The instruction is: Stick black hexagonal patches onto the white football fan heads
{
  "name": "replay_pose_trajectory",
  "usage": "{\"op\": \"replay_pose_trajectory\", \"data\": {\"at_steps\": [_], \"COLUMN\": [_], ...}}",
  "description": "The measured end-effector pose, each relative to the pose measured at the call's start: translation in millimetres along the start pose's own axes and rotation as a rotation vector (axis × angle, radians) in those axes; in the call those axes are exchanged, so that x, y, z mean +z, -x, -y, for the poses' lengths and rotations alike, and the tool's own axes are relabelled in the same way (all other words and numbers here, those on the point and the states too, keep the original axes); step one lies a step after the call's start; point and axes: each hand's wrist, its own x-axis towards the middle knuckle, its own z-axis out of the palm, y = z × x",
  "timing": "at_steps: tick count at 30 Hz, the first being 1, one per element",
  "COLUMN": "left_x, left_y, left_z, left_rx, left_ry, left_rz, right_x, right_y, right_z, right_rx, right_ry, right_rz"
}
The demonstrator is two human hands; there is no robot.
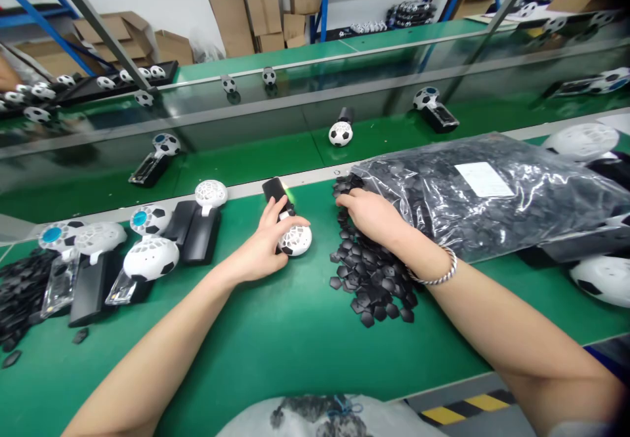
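Note:
My left hand [266,243] is closed around a football-patterned device [296,240], whose white ball-shaped head faces me. The device's black handle [274,189] points away across the green table, and my fingers partly cover where it meets the head. My right hand [369,212] reaches down into the far part of a loose pile of black pentagon pieces [378,279]. Its fingers are bent together at the pieces; whatever is between the fingertips is hidden. Beside that hand lies a large clear plastic bag [443,194] full of similar black pieces.
Several football-patterned devices [151,258] lie to the left, near another black pile [22,292]. Beyond the table edge, a lower green belt [236,161] carries more devices [340,134]. White heads [603,279] lie far right. Cardboard boxes [263,10] stand behind.

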Motion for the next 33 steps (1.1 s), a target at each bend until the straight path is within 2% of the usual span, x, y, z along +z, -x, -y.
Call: {"op": "replay_pose_trajectory", "data": {"at_steps": [6, 11, 13, 21, 24, 26, 33], "left_x": [-6.5, -4.7, -2.7, 1.5, 6.2, 9.2, 11.7], "left_y": [0, -1, -1, -3, -6, -7, -11], "left_z": [3, 5, 4, -5, -5, -4, 0], "left_rx": [0.089, 0.125, 0.122, 0.101, 0.153, 0.201, 0.269], "left_ry": [0.021, 0.036, 0.039, 0.075, 0.080, 0.072, 0.106], "left_rz": [0.055, 0.038, 0.022, -0.038, -0.105, -0.140, -0.174], "right_x": [-5, -8, -9, -10, -4, 0, 6], "right_y": [11, 19, 21, 30, 29, 27, 25], "right_z": [7, 23, 28, 49, 55, 57, 58], "right_rx": [-0.161, -0.319, -0.314, -0.288, -0.284, -0.232, -0.131], "right_ry": [-0.404, -0.511, -0.572, -0.821, -0.885, -0.938, -1.076], "right_rz": [-0.098, -0.236, -0.248, -0.089, -0.096, -0.097, -0.090]}}
